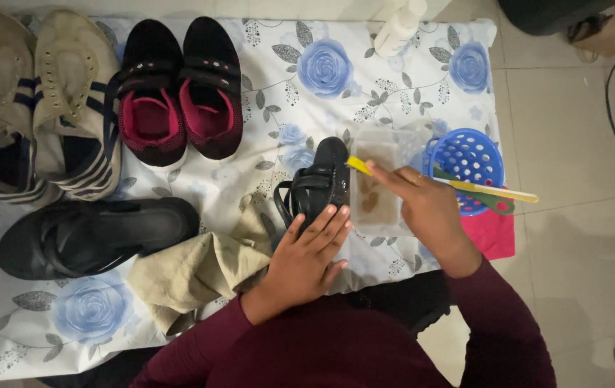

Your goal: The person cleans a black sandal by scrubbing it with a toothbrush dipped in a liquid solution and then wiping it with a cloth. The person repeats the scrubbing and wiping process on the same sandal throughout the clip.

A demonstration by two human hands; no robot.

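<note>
The left hand [304, 259] gripped a black sandal [318, 183] on its edge, just left of a clear tub [379, 179]. The right hand [426, 208], fingers closed, held a yellow toothbrush [465, 185] over that tub, bristles touching the sandal.

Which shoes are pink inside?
The black strap shoes at the top; the beige sneakers and black sandals show no pink.

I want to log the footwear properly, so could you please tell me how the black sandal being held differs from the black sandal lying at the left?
The held sandal stands tipped on its side under the left hand; the left sandal lies flat, untouched. The held one points away from the person; the left one lies crosswise. The right hand brings a yellow brush to the held one only. Both are black and strapped.
</note>
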